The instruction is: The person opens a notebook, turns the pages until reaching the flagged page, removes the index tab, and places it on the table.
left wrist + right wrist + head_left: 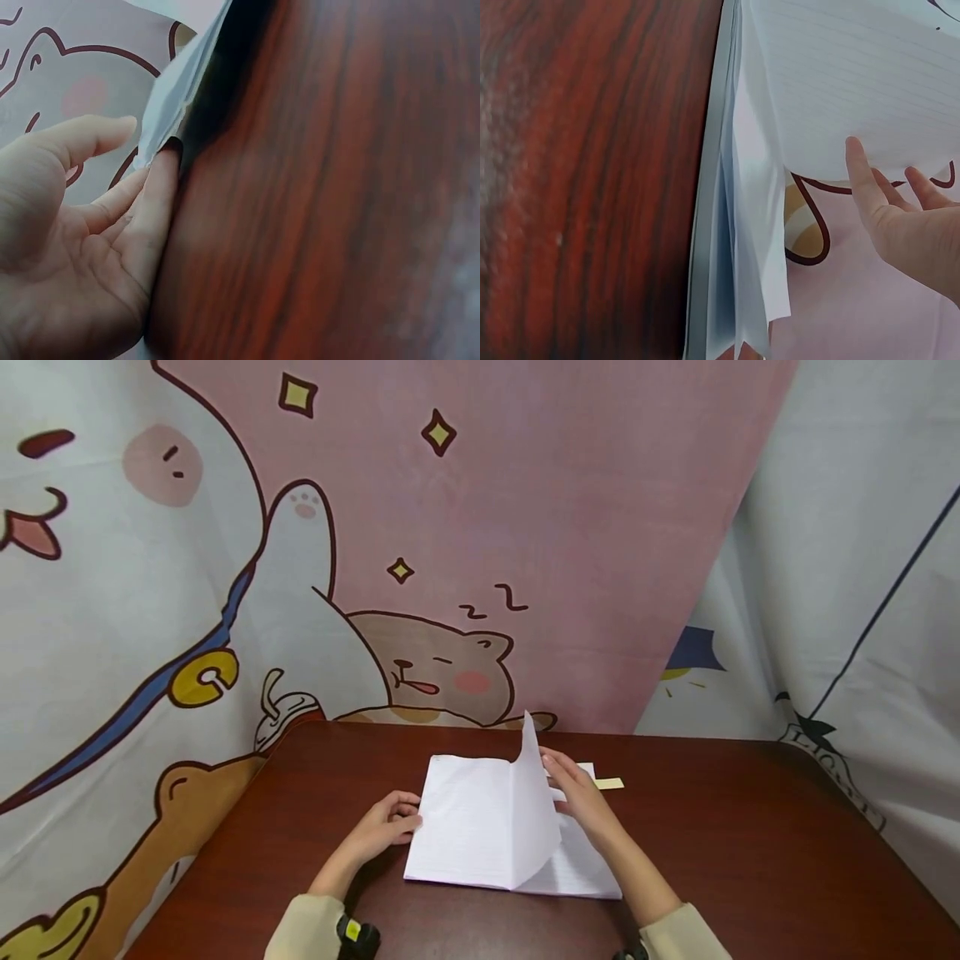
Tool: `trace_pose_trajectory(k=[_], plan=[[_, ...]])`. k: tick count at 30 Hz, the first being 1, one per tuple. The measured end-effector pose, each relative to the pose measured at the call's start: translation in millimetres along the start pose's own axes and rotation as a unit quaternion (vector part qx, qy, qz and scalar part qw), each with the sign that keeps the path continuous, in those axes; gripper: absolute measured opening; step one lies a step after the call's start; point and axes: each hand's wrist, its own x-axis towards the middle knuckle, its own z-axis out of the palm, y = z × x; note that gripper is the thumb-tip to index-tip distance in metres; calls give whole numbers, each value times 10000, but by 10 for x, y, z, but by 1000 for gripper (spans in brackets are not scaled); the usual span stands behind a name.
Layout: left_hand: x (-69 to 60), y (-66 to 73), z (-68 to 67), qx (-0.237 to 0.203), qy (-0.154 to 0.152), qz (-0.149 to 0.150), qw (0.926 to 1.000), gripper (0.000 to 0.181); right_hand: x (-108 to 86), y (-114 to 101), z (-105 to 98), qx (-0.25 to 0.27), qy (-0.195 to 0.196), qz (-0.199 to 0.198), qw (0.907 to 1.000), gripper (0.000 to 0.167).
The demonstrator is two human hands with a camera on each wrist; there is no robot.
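An open notebook (465, 827) with white lined pages lies on the table. One page (538, 818) stands raised near its middle, curving upright from the spine. My right hand (579, 793) is behind that page on its right side. In the right wrist view its extended fingers (862, 176) touch or nearly touch the lined sheet (847, 90), without a pinch. My left hand (381, 827) rests at the notebook's left edge. The left wrist view shows the fingers (154, 210) against the page edges (184, 82), while the thumb (97, 139) stays apart from the paper.
Yellow and white paper tabs (609, 783) stick out past the notebook's right side. The dark red-brown wooden table (750, 843) reaches back to a cartoon-printed cloth (585, 527). Dark devices (358, 937) are worn at both wrists.
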Motion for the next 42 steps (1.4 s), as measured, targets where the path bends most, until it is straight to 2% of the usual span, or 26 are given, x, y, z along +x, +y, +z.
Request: trace_pose_trajectory(k=[5,12,16,26,33,42], plan=[[-18,30,-19,-90,-125,105,9998,46,35,5,43,118,-199,-140,9996,53],[-33,72,-18,74,-311,442,9985,45,47,42,90,294,-542,-298,9977,52],[-25,109,-16,19,-399,476,9981,45,57,80,114,301,-640,-381,9968,52],[-15,202,-22,80,-339,618,9975,42,68,149,153,184,-656,-447,9967,54],[-17,235,-1,107,-117,626,9979,42,76,223,201,149,-774,-235,9966,55],[-18,206,9,15,-136,563,9983,45,53,285,237,-61,-979,-160,9950,60]])
